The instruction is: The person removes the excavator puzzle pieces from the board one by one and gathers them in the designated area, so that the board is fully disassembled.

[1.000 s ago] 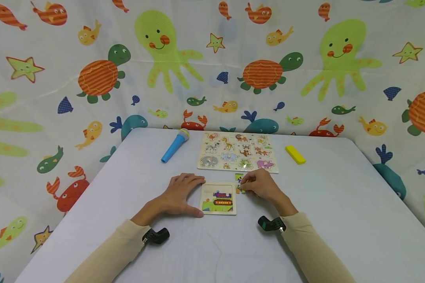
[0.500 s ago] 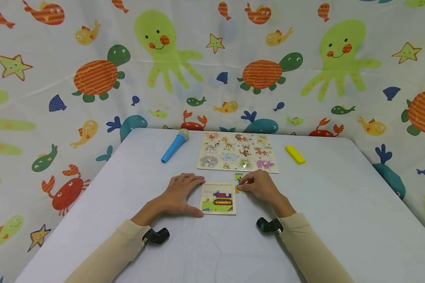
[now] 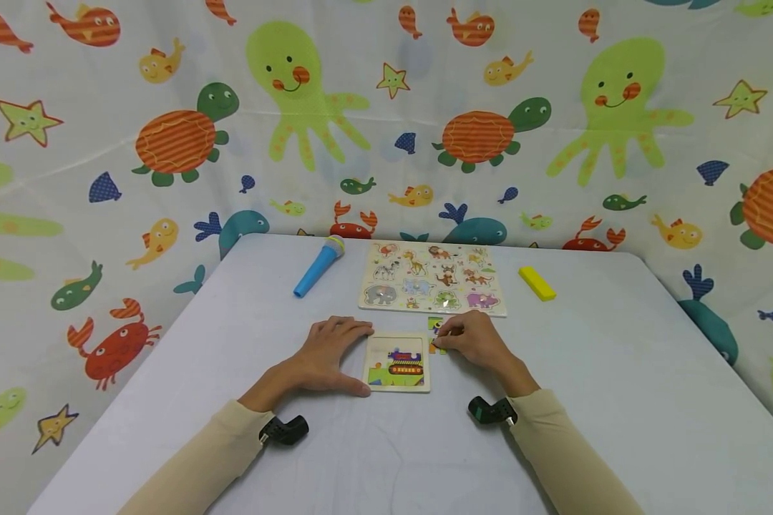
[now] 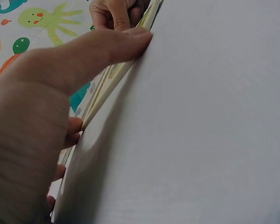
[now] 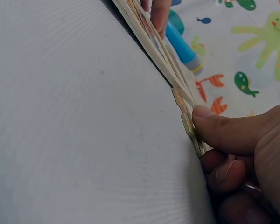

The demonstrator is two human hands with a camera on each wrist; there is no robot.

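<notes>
A small square puzzle board with a colourful vehicle picture lies mid-table. My left hand is spread along its left side, thumb at the lower corner and a fingertip at the upper one; in the left wrist view the thumb of this hand lies over the board's edge. Just right of the board are puzzle pieces, partly covered by my right hand, which pinches at one. The right wrist view has the right hand's thumb and curled fingers at the pieces beside the board.
Behind the small board lies a larger animal puzzle. A blue toy microphone is to its left, a yellow block to its right. A cloth with sea animals hangs behind the white table.
My right hand has shifted slightly toward the near side and left over the pieces, its fingertips moving a little. The left hand and the small board have stayed in place.
</notes>
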